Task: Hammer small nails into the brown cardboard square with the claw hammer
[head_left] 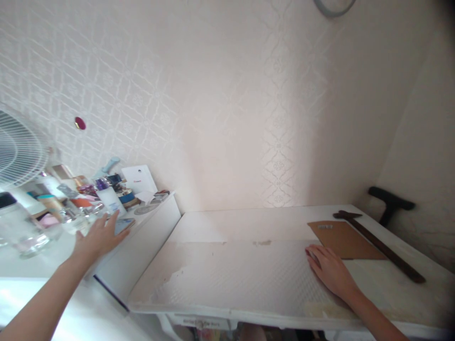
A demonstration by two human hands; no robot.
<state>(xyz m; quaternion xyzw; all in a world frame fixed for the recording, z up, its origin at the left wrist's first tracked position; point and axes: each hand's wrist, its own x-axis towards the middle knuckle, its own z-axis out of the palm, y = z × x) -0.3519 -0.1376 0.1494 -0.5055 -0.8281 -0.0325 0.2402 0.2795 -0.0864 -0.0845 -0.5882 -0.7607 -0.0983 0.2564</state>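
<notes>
The left grip [95,239] is released, its fingers spread palm-down over a flat, bluish rectangular slab with a tan edge [125,224]; the slab lies on the white, smooth-topped cabinet [152,255], near its right edge, partly hidden by the fingers; whether they touch it I cannot tell. It looks thin, light and stiff, probably slick on its face and perhaps brittle; its two long edges would be the safest hold, with fingertips rather than a flat palm; a white plastic bottle with a purple cap [111,200] stands just beyond it and would likely topple if knocked.

The right grip [330,272] rests palm-down on the white wooden bench [227,279], fingers loosely bent and seemingly released; its underside is hidden, yet nothing shows held in it; just beyond it lies a flat brown cardboard-like sheet [346,242], probably light and fairly stiff, apt to bend at its corners; the near or left edge offers the freest hold, since a dark hammer-like tool with a long wooden handle [386,248] lies across its right side; that tool should be head-heavy, and best taken by the handle close to the head.
</notes>
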